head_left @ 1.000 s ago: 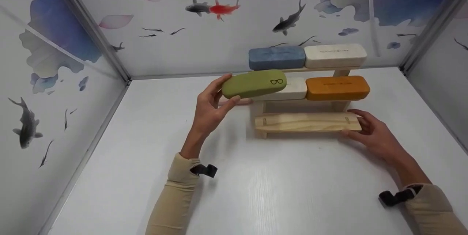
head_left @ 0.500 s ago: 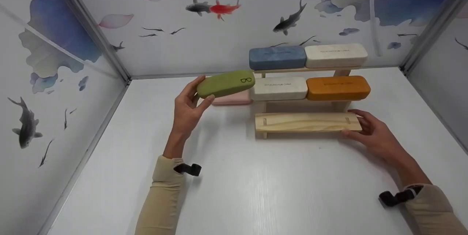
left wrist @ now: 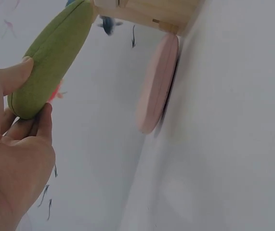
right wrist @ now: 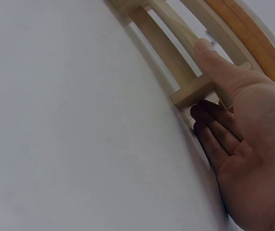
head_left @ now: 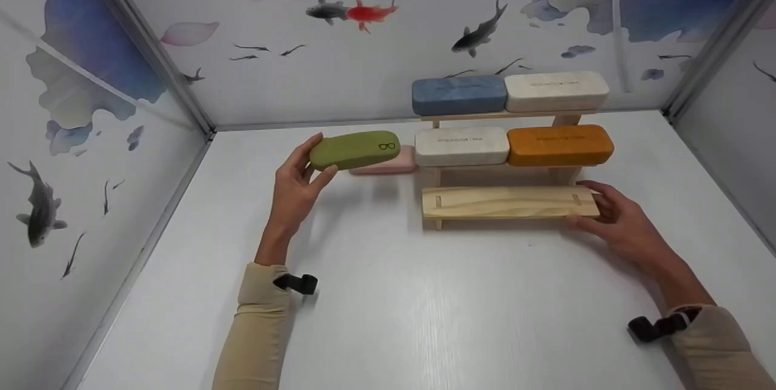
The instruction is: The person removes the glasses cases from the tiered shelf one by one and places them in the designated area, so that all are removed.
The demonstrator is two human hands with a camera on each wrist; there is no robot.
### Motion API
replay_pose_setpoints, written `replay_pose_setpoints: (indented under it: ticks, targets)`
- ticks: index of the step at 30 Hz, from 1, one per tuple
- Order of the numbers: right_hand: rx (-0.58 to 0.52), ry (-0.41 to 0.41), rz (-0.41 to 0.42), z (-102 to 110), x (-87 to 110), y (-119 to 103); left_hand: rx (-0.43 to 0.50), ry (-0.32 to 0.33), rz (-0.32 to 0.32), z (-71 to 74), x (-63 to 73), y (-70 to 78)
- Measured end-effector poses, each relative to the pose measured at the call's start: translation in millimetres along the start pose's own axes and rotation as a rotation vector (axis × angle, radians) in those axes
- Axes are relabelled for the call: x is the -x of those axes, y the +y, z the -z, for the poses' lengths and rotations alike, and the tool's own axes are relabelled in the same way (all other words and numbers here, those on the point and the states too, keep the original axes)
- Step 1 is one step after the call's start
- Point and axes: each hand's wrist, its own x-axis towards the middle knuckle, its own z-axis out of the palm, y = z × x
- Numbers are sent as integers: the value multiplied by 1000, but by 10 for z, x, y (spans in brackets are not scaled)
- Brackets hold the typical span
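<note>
L hand [head_left: 293, 191] clamped on green case [head_left: 355, 150], thumb + fingers at its L end; case is up off table [head_left: 388, 317], pink case [head_left: 397, 162] partly behind it. R hand [head_left: 627, 226] clamped on wooden rack [head_left: 509, 203], low at its R end; white case [head_left: 462, 146] & orange case [head_left: 560, 145] sit mid-rack, side by side.

Fish-printed panels [head_left: 260, 90] in metal framing [head_left: 148, 44] around a white table [head_left: 436, 299] show a booth.

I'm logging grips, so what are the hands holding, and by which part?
The left hand holds the green case by its left end; the right hand grips the bottom shelf by its right end.
</note>
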Motion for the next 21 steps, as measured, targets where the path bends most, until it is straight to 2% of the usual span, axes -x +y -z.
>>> replay_pose_setpoints:
  ticks: [9, 21]
  targets:
    - [-51, 0, 49, -29, -6, -10, -34, 34, 33, 168, 25, -157]
    - [-28, 3, 64, -16, 3, 2, -57, 66, 91, 357, 46, -316]
